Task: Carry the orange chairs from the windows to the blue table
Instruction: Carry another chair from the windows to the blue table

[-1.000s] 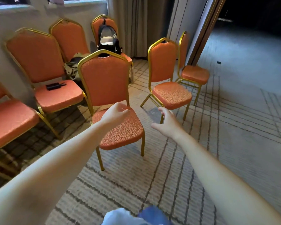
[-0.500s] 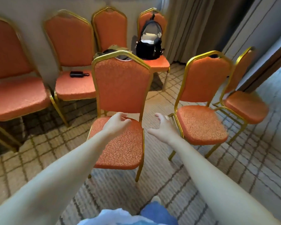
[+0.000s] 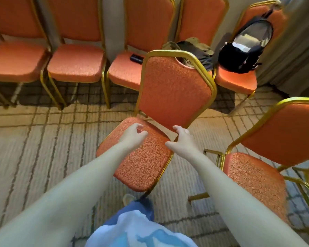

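While both arms are extended forward, the left hand [image 3: 132, 133] is held over the rear part of the seat of the nearest orange chair [image 3: 175, 93], with its fingers [image 3: 141, 132] curled and slightly apart, clamped on nothing; contact with the seat cannot be confirmed. The right hand [image 3: 181, 142] is positioned at the rear right corner of the same seat, just below the lower edge of the backrest. Its fingers [image 3: 177, 129] are spread apart and its thumb is extended toward the seat; no grip on the gold frame is seen.

The nearest orange chair is located on the patterned carpet [image 3: 34, 148], turned at an angle, with its backrest away from the camera. A second orange chair [image 3: 257, 177] is placed just beside it on the right. A row of orange chairs [image 3: 75, 61] is lined up along the wall behind. On one seat of that row a small black object [image 3: 136, 58] is laid; on the next seat to the right a khaki bag [image 3: 191, 45] is partly hidden by the nearest backrest. A black backpack [image 3: 239, 54] is propped open on the seat beyond that. A curtain [image 3: 296, 41] is hung at the right edge. Blue and white clothing [image 3: 137, 227] is visible at the bottom of the view.
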`<state>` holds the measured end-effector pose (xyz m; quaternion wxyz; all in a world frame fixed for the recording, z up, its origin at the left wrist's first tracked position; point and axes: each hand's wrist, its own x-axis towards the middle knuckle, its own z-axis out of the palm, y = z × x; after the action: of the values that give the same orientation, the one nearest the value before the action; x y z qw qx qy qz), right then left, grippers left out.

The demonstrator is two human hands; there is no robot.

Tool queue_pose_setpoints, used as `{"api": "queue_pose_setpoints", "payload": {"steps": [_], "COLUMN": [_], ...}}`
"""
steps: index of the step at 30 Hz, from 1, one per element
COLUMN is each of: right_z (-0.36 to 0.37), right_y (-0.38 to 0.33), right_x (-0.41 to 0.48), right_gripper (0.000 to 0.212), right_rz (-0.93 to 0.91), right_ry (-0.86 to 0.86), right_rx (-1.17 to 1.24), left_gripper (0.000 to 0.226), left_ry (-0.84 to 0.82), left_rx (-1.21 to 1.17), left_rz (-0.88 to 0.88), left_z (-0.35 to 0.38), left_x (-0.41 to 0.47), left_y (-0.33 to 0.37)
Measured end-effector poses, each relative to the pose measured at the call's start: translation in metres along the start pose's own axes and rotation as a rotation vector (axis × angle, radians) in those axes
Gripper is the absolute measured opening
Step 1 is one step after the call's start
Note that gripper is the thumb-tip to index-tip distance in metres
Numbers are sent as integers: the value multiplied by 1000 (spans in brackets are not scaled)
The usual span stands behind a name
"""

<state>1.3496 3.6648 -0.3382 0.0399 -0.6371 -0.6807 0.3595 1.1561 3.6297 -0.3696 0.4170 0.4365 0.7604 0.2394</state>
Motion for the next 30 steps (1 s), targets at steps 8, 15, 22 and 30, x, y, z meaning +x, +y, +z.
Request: {"api": "queue_pose_setpoints", "payload": {"steps": [8, 15, 22, 30], "right_z": [-11, 11, 33, 41], "right_y": [2, -33, -52, -35], "right_x": [75, 166, 236, 289], "right_gripper": [78, 80, 77, 76], "right_rz": [-78, -263, -476, -503], "right_ry": [-152, -391, -676, -824], "right_rx": [-128, -296, -395, -511], "left_gripper": [39, 35, 32, 35], "left_ry": [104, 380, 691, 848], "left_rx": [-103, -285, -527, -639], "left_rz": [-156, -413, -692, -936], "left_z": [11, 10, 29, 63], "left_x": [51, 77, 81, 70], "left_y": [11, -23, -36, -51]}}
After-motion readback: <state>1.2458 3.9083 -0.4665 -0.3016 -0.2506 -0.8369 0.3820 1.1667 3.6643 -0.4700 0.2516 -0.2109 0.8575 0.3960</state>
